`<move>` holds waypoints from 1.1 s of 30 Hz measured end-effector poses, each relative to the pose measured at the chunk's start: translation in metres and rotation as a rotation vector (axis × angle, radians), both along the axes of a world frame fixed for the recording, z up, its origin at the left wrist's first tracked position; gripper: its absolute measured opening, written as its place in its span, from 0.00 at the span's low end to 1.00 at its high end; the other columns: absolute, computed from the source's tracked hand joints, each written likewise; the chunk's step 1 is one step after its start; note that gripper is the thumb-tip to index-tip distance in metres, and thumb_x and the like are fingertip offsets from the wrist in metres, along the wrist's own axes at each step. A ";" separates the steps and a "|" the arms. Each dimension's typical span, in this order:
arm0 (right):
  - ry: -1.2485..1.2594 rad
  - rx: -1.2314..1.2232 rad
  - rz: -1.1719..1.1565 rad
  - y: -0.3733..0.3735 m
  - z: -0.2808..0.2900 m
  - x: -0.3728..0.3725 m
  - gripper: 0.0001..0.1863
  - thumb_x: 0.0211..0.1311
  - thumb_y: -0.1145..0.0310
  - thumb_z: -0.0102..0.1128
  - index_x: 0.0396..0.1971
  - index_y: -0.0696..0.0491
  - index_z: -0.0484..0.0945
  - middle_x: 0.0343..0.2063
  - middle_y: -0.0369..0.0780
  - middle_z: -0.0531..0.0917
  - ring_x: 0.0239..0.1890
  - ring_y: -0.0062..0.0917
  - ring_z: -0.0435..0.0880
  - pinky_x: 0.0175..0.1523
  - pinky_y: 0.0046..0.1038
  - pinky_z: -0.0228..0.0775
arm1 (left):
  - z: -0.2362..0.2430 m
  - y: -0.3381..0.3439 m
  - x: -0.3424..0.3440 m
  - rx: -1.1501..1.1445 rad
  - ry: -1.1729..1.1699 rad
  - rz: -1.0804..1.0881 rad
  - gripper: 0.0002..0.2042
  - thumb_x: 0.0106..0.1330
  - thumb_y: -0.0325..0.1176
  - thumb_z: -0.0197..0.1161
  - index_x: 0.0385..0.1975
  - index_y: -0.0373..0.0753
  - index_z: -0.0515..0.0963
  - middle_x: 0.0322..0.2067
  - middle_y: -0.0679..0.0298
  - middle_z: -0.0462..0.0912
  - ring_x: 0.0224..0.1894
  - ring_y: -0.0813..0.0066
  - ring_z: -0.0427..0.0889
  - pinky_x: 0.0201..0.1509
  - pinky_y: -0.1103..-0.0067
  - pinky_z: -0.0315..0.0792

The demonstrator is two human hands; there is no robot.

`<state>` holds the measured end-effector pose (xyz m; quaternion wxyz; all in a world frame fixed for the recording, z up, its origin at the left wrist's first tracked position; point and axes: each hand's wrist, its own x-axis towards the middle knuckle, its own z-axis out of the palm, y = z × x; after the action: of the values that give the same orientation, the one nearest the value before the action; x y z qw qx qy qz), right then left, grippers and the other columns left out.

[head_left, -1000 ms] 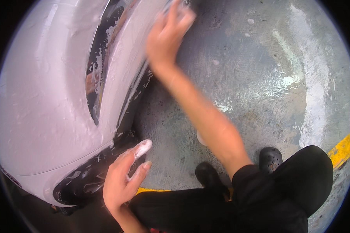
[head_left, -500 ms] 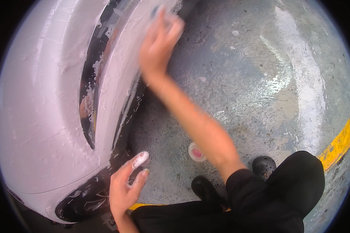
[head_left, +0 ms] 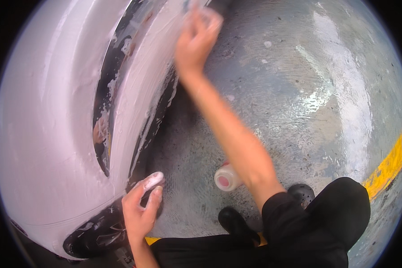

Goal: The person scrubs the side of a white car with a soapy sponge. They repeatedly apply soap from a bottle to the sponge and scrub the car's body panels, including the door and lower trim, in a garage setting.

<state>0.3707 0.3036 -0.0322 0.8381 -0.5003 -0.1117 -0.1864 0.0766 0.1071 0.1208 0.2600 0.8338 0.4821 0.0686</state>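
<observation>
A white car body (head_left: 53,111) covered in soapy foam fills the left side. Along the foamy strip beside its long dark trim (head_left: 107,89), my right arm reaches far forward. My right hand (head_left: 198,42) is at that strip, fingers bent and smeared by motion. A small bluish-grey thing shows at its fingertips, too blurred to name. Low on the left, my left hand (head_left: 140,210) is beside the car's lower edge and black grille-like part (head_left: 100,230). Its thumb and forefinger are apart, white foam coats the forefinger, and I see nothing held.
On the wet grey floor (head_left: 281,116), a whitish bottle (head_left: 228,177) with a pink-red top stands partly behind my right forearm. My dark clogs (head_left: 301,193) are close by. A yellow painted line (head_left: 384,165) and a worn white stripe (head_left: 344,80) cross the floor on the right.
My right hand has moved slightly right and up along the foamy strip. My left hand has shifted a little left. More of the bottle shows beside my forearm.
</observation>
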 end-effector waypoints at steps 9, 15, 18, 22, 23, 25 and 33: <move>-0.460 0.063 0.355 -0.030 -0.012 -0.129 0.29 0.65 0.81 0.56 0.61 0.40 0.87 0.46 0.40 0.82 0.55 0.36 0.78 0.64 0.41 0.68 | 0.004 0.002 -0.005 -0.045 -0.010 0.009 0.14 0.75 0.26 0.62 0.56 0.28 0.83 0.45 0.56 0.90 0.46 0.73 0.87 0.52 0.77 0.78; -0.377 0.008 -0.050 0.001 0.008 0.021 0.23 0.69 0.77 0.61 0.56 0.33 0.91 0.43 0.33 0.83 0.47 0.26 0.76 0.54 0.31 0.62 | 0.011 -0.006 -0.024 0.006 -0.071 0.073 0.13 0.71 0.23 0.64 0.53 0.28 0.85 0.40 0.57 0.90 0.39 0.76 0.84 0.47 0.80 0.76; -0.546 -0.012 0.122 -0.011 -0.009 -0.044 0.24 0.69 0.77 0.62 0.56 0.32 0.90 0.46 0.33 0.87 0.45 0.23 0.77 0.53 0.29 0.64 | 0.010 -0.001 -0.017 0.010 -0.067 0.061 0.13 0.71 0.23 0.64 0.52 0.28 0.85 0.40 0.58 0.89 0.37 0.76 0.83 0.46 0.80 0.75; -0.537 -0.104 0.015 -0.011 -0.009 0.000 0.27 0.64 0.78 0.64 0.54 0.29 0.91 0.43 0.33 0.86 0.47 0.29 0.82 0.54 0.32 0.70 | 0.012 0.001 -0.018 0.014 -0.060 -0.014 0.12 0.71 0.22 0.64 0.52 0.28 0.85 0.42 0.56 0.89 0.40 0.74 0.84 0.48 0.79 0.76; -0.503 -0.043 0.031 -0.009 -0.006 0.031 0.27 0.64 0.78 0.64 0.53 0.28 0.91 0.43 0.30 0.87 0.46 0.28 0.82 0.54 0.33 0.71 | 0.011 0.001 -0.018 0.025 -0.077 -0.049 0.13 0.71 0.22 0.65 0.52 0.28 0.85 0.42 0.56 0.89 0.41 0.74 0.85 0.49 0.79 0.76; -0.577 -0.158 -0.046 -0.019 -0.002 0.027 0.25 0.64 0.77 0.65 0.51 0.27 0.92 0.43 0.28 0.87 0.45 0.26 0.82 0.54 0.32 0.75 | 0.013 -0.001 -0.017 0.001 -0.084 0.012 0.13 0.71 0.22 0.64 0.52 0.28 0.85 0.45 0.55 0.89 0.46 0.70 0.87 0.54 0.77 0.76; -0.769 -0.199 -0.117 -0.013 -0.007 0.067 0.23 0.66 0.75 0.66 0.50 0.26 0.91 0.44 0.26 0.90 0.45 0.22 0.87 0.54 0.25 0.85 | 0.014 0.005 -0.019 0.011 -0.051 -0.042 0.13 0.72 0.23 0.62 0.53 0.28 0.84 0.47 0.54 0.89 0.51 0.69 0.87 0.57 0.76 0.76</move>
<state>0.4379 0.2902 -0.0389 0.6705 -0.4784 -0.4061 -0.3958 0.0576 0.1120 0.1353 0.2692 0.8431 0.4573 0.0870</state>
